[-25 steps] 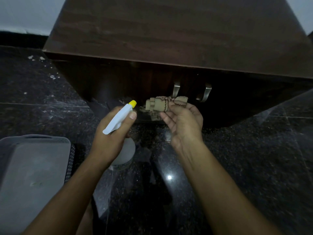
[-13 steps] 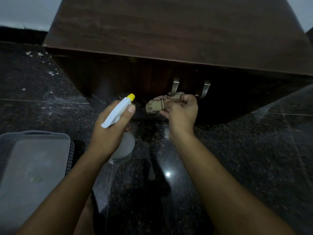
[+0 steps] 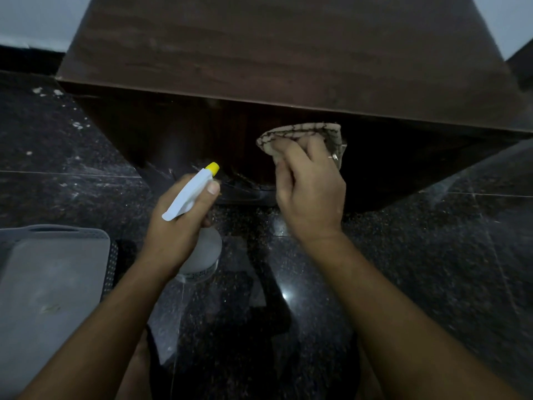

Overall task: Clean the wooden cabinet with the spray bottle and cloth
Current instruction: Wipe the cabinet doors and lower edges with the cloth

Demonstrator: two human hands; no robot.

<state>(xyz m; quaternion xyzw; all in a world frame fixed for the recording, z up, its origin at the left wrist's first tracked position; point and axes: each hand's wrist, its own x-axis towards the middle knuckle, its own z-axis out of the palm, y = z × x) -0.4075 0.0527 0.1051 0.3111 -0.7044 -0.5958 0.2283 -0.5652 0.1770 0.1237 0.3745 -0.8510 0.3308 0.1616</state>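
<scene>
L hand (image 3: 184, 223) gripping, R hand (image 3: 310, 192) pressing.

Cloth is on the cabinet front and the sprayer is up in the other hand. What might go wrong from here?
1. The spray bottle in the left hand has its yellow nozzle pointing at the cabinet front near the right hand; a squeeze may wet that hand.
2. The cloth is bunched, so little of it may wipe.
3. The front is dim, so streaks may go unnoticed.

We count five kinds of things here, one or two of each.

We've got two hands (image 3: 313, 194) (image 3: 176, 223), one spray bottle (image 3: 192, 194), one cloth (image 3: 302, 132), one wooden cabinet (image 3: 288, 53) and one grey basket (image 3: 54, 272) down left.
</scene>
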